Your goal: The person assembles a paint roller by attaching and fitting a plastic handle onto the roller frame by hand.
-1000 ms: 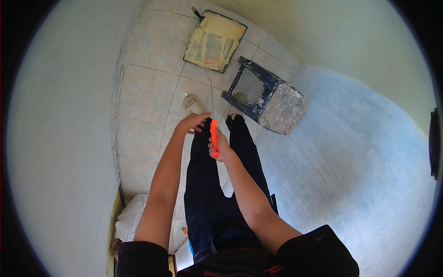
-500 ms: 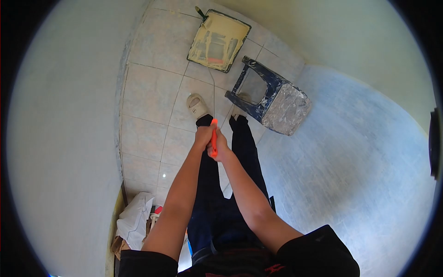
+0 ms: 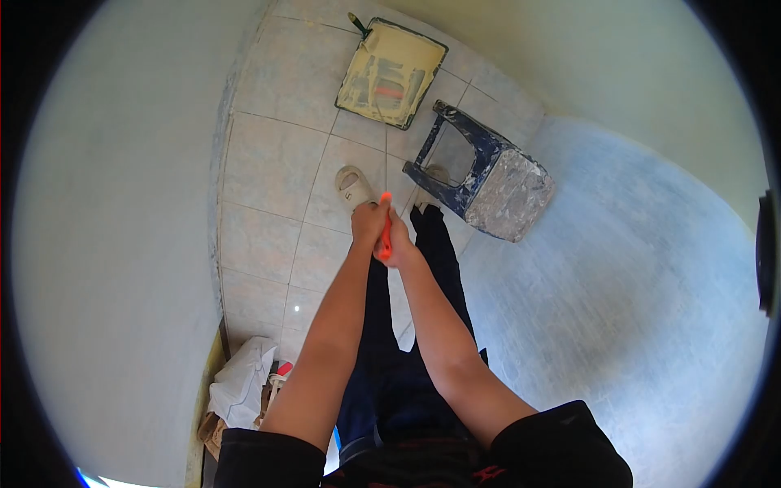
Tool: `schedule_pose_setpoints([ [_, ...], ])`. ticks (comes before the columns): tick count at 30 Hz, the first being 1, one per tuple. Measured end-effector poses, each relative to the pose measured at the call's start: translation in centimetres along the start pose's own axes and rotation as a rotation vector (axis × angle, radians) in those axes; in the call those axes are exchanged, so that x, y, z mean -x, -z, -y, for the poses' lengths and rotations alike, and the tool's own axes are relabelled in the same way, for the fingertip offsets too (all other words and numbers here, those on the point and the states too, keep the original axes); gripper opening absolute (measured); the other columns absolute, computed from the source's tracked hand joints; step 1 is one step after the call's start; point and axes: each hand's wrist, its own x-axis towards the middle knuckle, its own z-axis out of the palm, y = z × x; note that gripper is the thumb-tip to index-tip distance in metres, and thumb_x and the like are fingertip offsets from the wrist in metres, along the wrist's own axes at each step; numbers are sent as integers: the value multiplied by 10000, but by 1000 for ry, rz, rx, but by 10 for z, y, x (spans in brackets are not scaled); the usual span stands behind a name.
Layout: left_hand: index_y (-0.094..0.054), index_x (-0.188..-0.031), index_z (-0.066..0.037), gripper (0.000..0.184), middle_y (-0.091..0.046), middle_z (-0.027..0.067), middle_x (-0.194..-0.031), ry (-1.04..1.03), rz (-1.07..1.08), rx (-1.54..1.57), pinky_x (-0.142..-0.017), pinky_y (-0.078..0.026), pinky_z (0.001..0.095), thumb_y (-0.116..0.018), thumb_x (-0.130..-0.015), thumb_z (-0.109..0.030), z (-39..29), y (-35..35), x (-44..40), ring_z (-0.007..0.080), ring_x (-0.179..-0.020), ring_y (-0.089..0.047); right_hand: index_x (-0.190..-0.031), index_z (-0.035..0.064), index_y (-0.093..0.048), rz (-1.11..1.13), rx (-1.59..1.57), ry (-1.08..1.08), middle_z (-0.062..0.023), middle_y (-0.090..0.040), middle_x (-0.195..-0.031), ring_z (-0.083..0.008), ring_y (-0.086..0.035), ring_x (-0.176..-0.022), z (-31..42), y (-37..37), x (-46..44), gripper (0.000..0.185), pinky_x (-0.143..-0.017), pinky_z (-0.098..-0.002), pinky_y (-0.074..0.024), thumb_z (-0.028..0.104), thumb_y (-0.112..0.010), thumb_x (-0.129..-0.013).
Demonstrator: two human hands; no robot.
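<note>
An orange handle (image 3: 386, 232) is held between my two hands, with a thin metal rod running from it up to a paint tray. My left hand (image 3: 368, 221) is wrapped round the handle from the left side. On the right side, my right hand (image 3: 396, 241) grips the same handle. The black-rimmed tray (image 3: 399, 49) lies on the tiled floor, coated with cream paint. A reddish roller (image 3: 389, 93) at the rod's far end rests in the tray's lower part. A brush with a dark green handle (image 3: 356, 23) leans at the tray's upper left corner.
A paint-splattered dark stool (image 3: 508, 195) stands right of the tray. Walls rise at the left (image 3: 122, 244) and right (image 3: 634, 260). A white bag (image 3: 244, 382) and other items lie at the lower left. My sandalled foot (image 3: 352, 189) is just above my hands.
My left hand has come from open beside the handle to closed round it. Both hands and the handle have moved slightly up, and the roller sits a little further up the tray.
</note>
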Motion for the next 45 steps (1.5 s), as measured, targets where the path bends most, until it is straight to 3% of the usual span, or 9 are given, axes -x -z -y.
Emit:
schedule_pose_setpoints([
  [11, -736, -809, 21, 584, -708, 236, -781, -82, -95, -12, -716, -521, 469, -621, -888, -547, -28, -16, -5, 396, -779, -705, -850, 179, -563, -18, 17, -64, 16, -529, -575, -118, -451, -361, 44, -7, 1, 564, -331, -242, -354, 680, -346, -993],
  [14, -739, -817, 19, 582, -706, 244, -795, 124, 3, 48, -724, -525, 469, -621, -887, -547, -57, 9, 10, 398, -783, -707, -829, 174, -555, 100, -34, -84, 15, -519, -559, -114, -438, -354, 40, 1, -3, 561, -315, -245, -334, 670, -355, -996],
  [16, -735, -798, 3, 554, -692, 249, -766, -26, -107, -72, -741, -540, 478, -608, -895, -527, -26, -11, 10, 404, -799, -707, -824, 177, -557, 103, -58, -56, 18, -495, -536, -115, -424, -347, 25, 13, 6, 558, -312, -245, -319, 672, -362, -995],
  [22, -739, -787, -12, 585, -687, 231, -720, 8, -104, -3, -712, -524, 465, -611, -896, -572, 10, -42, 43, 397, -751, -702, -830, 183, -561, -37, 58, -144, 22, -470, -508, -119, -418, -340, 9, 36, 43, 567, -311, -243, -318, 683, -349, -992],
  [27, -709, -716, 23, 587, -666, 212, -654, -77, -150, -40, -647, -511, 441, -630, -898, -529, -27, -27, -4, 352, -656, -684, -806, 183, -546, 56, 62, -86, 21, -471, -525, -112, -413, -345, 43, 21, 3, 583, -322, -233, -311, 702, -349, -982],
  [35, -747, -825, 18, 552, -644, 95, -652, 52, 106, 271, -551, -484, 359, -655, -911, -519, 9, -35, -4, 171, -540, -584, -844, 169, -537, -86, 256, 60, 19, -460, -579, -103, -444, -408, 23, 18, 24, 558, -371, -247, -336, 686, -386, -986],
  [39, -756, -956, -2, 526, -651, 53, -731, 150, 235, 489, -552, -467, 331, -632, -939, -513, 28, -44, 22, 140, -581, -562, -1026, 133, -537, -142, 226, 207, 14, -488, -615, -110, -458, -426, -13, 31, 34, 468, -382, -269, -356, 581, -402, -1034],
  [41, -758, -885, -6, 487, -670, 82, -766, 239, 279, 720, -635, -487, 307, -687, -913, -487, 22, -40, 29, 159, -652, -607, -1021, 123, -533, -179, 263, 264, 12, -493, -620, -112, -459, -427, -18, 26, 25, 459, -381, -277, -358, 561, -395, -1043],
  [45, -746, -939, -9, 491, -682, 101, -807, 194, 282, 667, -652, -501, 310, -679, -916, -494, 23, -39, -7, 165, -695, -635, -1006, 108, -525, -199, 289, 299, 9, -499, -627, -119, -468, -428, 0, 9, 7, 433, -381, -299, -366, 511, -377, -1063],
])
